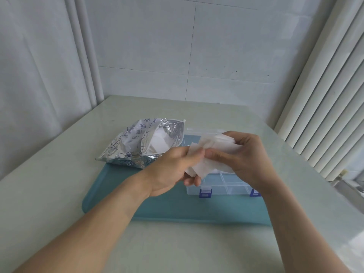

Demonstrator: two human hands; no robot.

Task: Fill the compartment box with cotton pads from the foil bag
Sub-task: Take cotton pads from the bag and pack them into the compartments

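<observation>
Stack of cotton pads is up in the air over the clear box, pinched by both hands, left and right. Open foil bag lies just left, more pads inside. All on a teal mat.

i have both forearms reaching forward, the hands meeting at centre. my left hand pinches with thumb over curled fingers; my right hand grips alongside, thumb extended toward it.
</observation>
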